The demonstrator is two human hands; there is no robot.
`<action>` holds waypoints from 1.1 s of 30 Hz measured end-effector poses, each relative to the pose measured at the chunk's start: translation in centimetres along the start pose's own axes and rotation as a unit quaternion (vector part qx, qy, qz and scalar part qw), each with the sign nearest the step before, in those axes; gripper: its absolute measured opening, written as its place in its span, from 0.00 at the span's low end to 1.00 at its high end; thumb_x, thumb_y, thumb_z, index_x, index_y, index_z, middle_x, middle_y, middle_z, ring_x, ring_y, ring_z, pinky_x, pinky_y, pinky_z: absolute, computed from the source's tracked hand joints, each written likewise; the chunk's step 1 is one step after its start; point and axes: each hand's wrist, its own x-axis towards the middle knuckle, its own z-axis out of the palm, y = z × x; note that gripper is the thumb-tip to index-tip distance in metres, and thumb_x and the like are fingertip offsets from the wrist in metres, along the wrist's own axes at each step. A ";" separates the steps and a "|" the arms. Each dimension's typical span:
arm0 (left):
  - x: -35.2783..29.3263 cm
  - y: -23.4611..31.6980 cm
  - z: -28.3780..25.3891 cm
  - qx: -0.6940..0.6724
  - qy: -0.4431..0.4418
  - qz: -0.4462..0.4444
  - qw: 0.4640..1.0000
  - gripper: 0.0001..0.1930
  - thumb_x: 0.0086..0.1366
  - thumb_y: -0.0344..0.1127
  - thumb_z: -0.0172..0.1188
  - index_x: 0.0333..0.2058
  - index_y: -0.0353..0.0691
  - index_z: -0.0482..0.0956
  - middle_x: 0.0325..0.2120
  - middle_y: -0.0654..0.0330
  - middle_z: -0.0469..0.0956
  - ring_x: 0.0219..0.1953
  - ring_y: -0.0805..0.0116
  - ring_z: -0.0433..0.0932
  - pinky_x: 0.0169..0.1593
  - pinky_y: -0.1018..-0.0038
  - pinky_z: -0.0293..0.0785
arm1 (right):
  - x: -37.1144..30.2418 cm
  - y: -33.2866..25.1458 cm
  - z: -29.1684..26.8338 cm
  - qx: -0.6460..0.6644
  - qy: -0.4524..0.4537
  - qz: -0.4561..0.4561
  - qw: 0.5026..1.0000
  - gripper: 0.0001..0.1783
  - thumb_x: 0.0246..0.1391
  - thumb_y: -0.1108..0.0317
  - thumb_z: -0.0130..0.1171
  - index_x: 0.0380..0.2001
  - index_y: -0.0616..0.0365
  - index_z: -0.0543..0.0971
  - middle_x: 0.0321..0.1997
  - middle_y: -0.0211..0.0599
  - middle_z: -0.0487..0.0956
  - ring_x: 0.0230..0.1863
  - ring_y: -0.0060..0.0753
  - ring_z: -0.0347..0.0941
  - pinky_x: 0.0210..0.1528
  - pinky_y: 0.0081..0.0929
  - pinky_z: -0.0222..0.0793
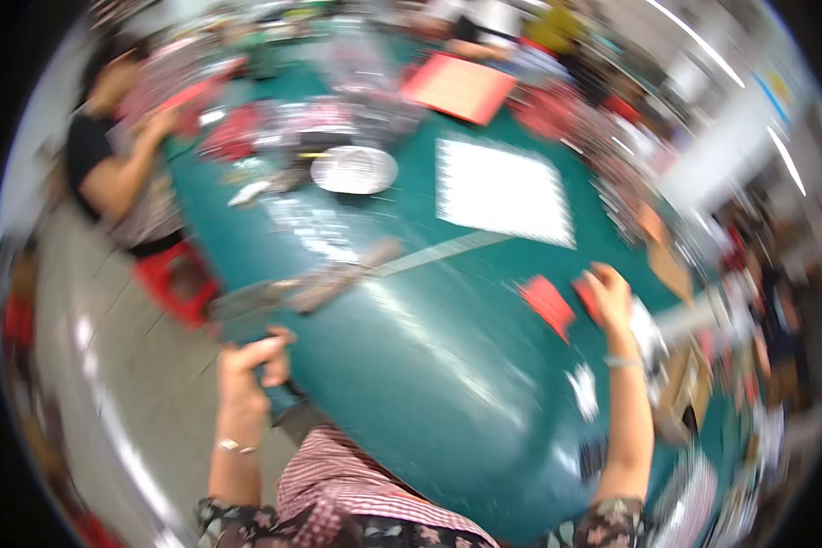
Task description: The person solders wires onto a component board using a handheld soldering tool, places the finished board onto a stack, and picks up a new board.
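Observation:
My left hand [251, 370] is at the near left edge of the green table, its fingers curled in. Blur hides what, if anything, they hold. At the right, my right hand [610, 297] is closed over a small red piece [586, 300] that shows beside its fingers. Another flat red piece [548, 306] lies on the table just to the left. Below them is a small white item [583, 391], too smeared to name. A long, pale ruler-like strip [443, 253] runs across the table between my hands, with a brownish bar [333, 285] at its left end.
A white sheet [504, 190] and a red-orange sheet [461, 87] lie farther back. Beside a round white dish [354, 170] are clear plastic packages [324, 119]. A person [119, 151] sits at the left on a red stool [178, 283]. At the right stands a cardboard box [683, 393].

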 end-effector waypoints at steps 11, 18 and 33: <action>-1.9 -1.5 -2.0 -0.096 0.053 0.031 0.993 0.13 0.56 0.27 0.68 0.39 0.30 0.76 0.24 0.61 0.76 0.16 0.77 0.71 0.18 0.79 0.64 | 19.9 0.4 17.6 -0.097 -0.178 -0.124 0.971 0.36 0.45 0.45 0.71 0.46 0.68 0.80 0.49 0.57 0.81 0.51 0.53 0.76 0.56 0.46 0.69; -2.2 -2.0 0.1 -0.120 0.072 0.071 0.988 0.10 0.52 0.27 0.66 0.31 0.30 0.75 0.22 0.59 0.76 0.13 0.75 0.70 0.17 0.79 0.64 | 23.1 -8.6 24.9 -0.002 -0.223 -0.232 0.947 0.34 0.47 0.48 0.69 0.47 0.68 0.79 0.50 0.57 0.80 0.52 0.52 0.75 0.57 0.45 0.68; -3.5 -2.1 -1.4 -0.139 0.082 0.115 0.980 0.10 0.53 0.26 0.67 0.34 0.31 0.76 0.20 0.60 0.76 0.15 0.76 0.72 0.17 0.79 0.64 | 21.0 -21.9 29.8 0.198 -0.237 -0.324 0.894 0.30 0.52 0.55 0.66 0.51 0.68 0.77 0.54 0.57 0.78 0.55 0.50 0.75 0.59 0.41 0.68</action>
